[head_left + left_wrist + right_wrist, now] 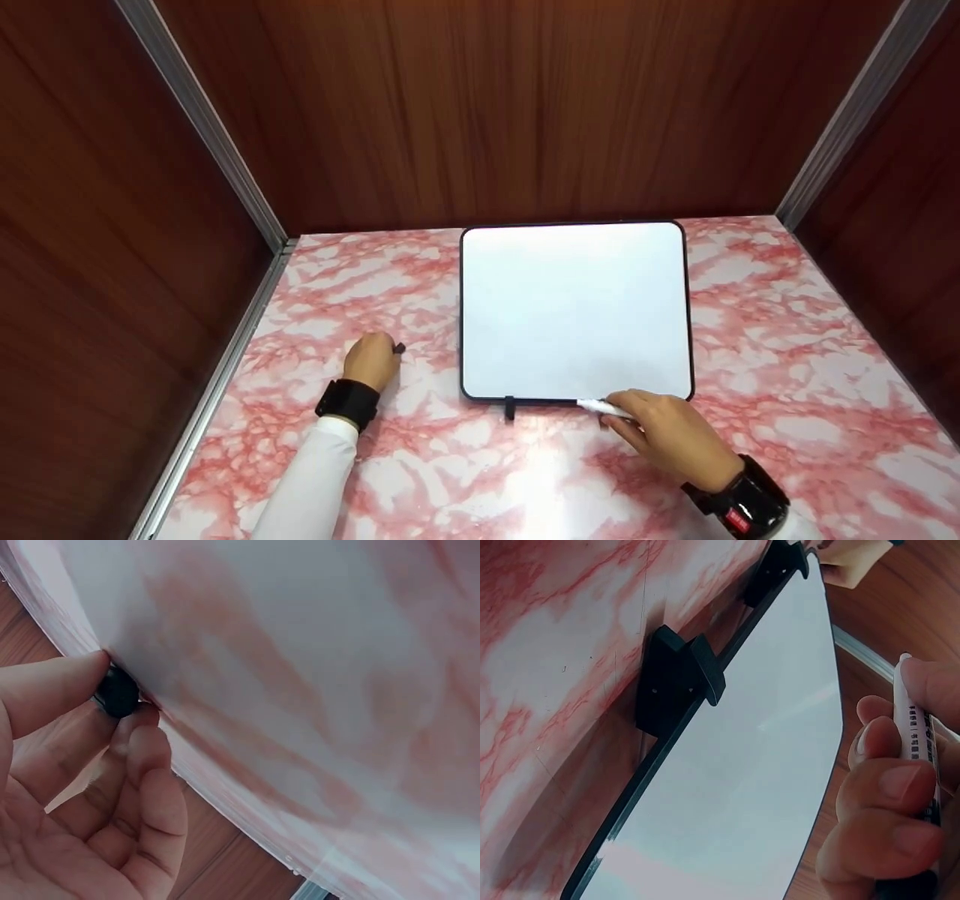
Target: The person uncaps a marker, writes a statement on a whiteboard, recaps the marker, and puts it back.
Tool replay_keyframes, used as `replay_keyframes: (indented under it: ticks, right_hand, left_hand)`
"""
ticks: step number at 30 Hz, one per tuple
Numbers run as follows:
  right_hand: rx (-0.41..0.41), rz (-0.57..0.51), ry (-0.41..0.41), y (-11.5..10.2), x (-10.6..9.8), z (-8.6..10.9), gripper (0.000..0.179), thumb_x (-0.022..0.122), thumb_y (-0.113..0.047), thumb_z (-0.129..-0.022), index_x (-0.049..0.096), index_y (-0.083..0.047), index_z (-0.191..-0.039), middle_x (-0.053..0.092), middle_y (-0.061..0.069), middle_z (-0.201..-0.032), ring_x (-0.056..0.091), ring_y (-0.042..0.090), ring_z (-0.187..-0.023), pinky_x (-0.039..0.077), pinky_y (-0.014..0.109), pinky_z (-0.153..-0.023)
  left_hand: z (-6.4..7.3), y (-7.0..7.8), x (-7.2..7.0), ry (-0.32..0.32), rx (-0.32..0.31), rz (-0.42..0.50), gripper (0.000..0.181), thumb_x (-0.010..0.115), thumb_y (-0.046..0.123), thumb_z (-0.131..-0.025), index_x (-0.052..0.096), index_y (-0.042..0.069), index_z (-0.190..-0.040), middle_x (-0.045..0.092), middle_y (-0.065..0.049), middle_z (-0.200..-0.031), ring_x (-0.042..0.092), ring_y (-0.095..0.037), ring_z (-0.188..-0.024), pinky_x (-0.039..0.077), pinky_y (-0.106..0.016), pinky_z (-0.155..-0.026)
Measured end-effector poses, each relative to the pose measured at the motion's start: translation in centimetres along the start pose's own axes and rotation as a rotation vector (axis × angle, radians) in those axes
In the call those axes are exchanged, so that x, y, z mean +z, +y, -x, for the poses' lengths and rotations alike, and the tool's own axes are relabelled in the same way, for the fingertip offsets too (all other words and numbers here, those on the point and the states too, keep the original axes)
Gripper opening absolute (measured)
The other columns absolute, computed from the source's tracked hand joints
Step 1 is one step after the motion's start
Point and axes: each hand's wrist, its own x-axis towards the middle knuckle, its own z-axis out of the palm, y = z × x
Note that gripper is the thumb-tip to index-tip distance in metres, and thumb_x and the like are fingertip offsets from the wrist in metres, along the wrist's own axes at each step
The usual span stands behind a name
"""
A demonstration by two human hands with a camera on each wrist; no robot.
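My left hand (373,361) is low over the table's left part, pinching a small black cap-like piece (118,692) between thumb and fingers. In the head view the end of that piece pokes out past the fingers. A white marker (913,720) with dark print is gripped by my right hand (664,435), its pale end toward the left. This hand is at the lower right edge of a blank whiteboard (574,311) with a thin black frame, overlapping that edge in the head view. The marker's lower part is partly hidden behind the fingers.
Black clip-like supports (679,675) hold the whiteboard's edge; one support (510,408) shows at its front. The table (420,465) has a red and white marbled top. Dark wood panels (480,112) stand behind and on both sides, with metal strips (217,142) at the corners.
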Motion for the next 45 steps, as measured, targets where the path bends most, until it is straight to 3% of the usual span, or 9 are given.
replay_keyframes:
  ticks: [8,15,18,21,27,32,37,40,45]
  right_hand:
    - [-0.008,-0.025,0.027,0.1,-0.1,-0.2,0.027,0.068,-0.015,-0.09,0.064,-0.009,-0.117,0.058,-0.017,-0.086,0.052,-0.005,-0.065,0.047,0.02,-0.052]
    - [-0.015,0.007,0.068,0.0,0.0,-0.3,0.047,0.073,-0.004,-0.083,0.06,-0.002,-0.128,0.057,-0.008,-0.087,0.042,-0.001,-0.058,0.039,0.016,-0.047]
    - [-0.035,-0.006,0.083,0.0,0.1,-0.2,0.053,0.073,-0.003,-0.083,0.057,-0.008,-0.134,0.06,-0.007,-0.092,0.043,0.0,-0.058,0.038,0.016,-0.048]
    - [-0.062,-0.017,0.079,0.1,0.1,-0.1,0.045,0.068,-0.006,-0.088,0.06,-0.018,-0.131,0.06,-0.008,-0.099,0.044,0.0,-0.059,0.038,0.014,-0.048]
    - [-0.082,-0.002,0.084,0.1,0.1,0.0,0.044,0.07,0.0,-0.084,0.068,-0.026,-0.118,0.056,-0.002,-0.102,0.043,0.005,-0.059,0.035,0.014,-0.044]
    - [-0.078,0.004,0.106,0.0,0.2,-0.1,0.041,0.071,-0.001,-0.084,0.069,-0.024,-0.119,0.057,-0.005,-0.1,0.045,0.003,-0.062,0.038,0.016,-0.046]
    - [-0.123,0.023,0.174,0.1,0.3,-0.3,0.032,0.071,-0.008,-0.084,0.071,-0.019,-0.114,0.06,-0.01,-0.091,0.045,-0.001,-0.061,0.04,0.016,-0.049]
    - [-0.146,0.02,0.219,0.2,0.3,-0.2,0.032,0.07,-0.008,-0.083,0.072,-0.017,-0.113,0.064,-0.009,-0.09,0.051,0.0,-0.064,0.044,0.019,-0.051]
    - [-0.176,0.028,0.245,0.4,0.4,-0.2,0.041,0.063,0.0,-0.075,0.071,-0.014,-0.113,0.066,-0.008,-0.086,0.052,0.001,-0.064,0.045,0.021,-0.051]
  left_hand:
    - [0.0,0.3,-0.2,0.031,0.004,-0.041,0.017,0.073,0.015,-0.082,0.067,0.0,-0.076,0.065,-0.015,-0.078,0.064,-0.036,-0.075,0.053,-0.048,-0.066]
    - [0.2,2.2,-0.2,0.098,0.063,-0.02,0.042,0.062,0.032,-0.093,0.067,-0.007,-0.106,0.062,-0.023,-0.101,0.06,-0.041,-0.095,0.051,-0.051,-0.082]
    - [0.3,3.3,0.3,0.114,0.06,0.067,0.048,0.055,0.038,-0.096,0.066,-0.006,-0.112,0.062,-0.022,-0.106,0.059,-0.039,-0.099,0.049,-0.049,-0.087]
    - [0.6,4.7,0.5,0.087,0.047,0.2,0.051,0.051,0.043,-0.098,0.065,-0.003,-0.114,0.063,-0.017,-0.105,0.061,-0.033,-0.097,0.049,-0.045,-0.087]
    - [0.7,7.1,1.0,-0.115,0.064,0.514,0.047,0.049,0.045,-0.099,0.062,0.004,-0.118,0.064,-0.008,-0.102,0.063,-0.023,-0.09,0.053,-0.037,-0.079]
    - [1.0,8.3,2.3,-0.224,0.099,0.593,0.048,0.056,0.046,-0.096,0.057,0.004,-0.12,0.063,-0.008,-0.102,0.061,-0.021,-0.09,0.052,-0.036,-0.079]
    - [1.5,9.2,3.4,-0.222,0.109,0.598,0.054,0.06,0.042,-0.094,0.05,0.003,-0.129,0.061,-0.013,-0.118,0.058,-0.023,-0.107,0.048,-0.038,-0.092]
    - [1.6,9.7,3.8,-0.21,0.087,0.693,0.056,0.065,0.034,-0.092,0.047,0.002,-0.135,0.058,-0.014,-0.125,0.056,-0.025,-0.113,0.047,-0.039,-0.096]
    - [1.4,10.2,4.3,-0.185,0.054,0.88,0.047,0.07,0.015,-0.086,0.053,-0.005,-0.125,0.062,-0.017,-0.114,0.062,-0.027,-0.1,0.053,-0.04,-0.085]
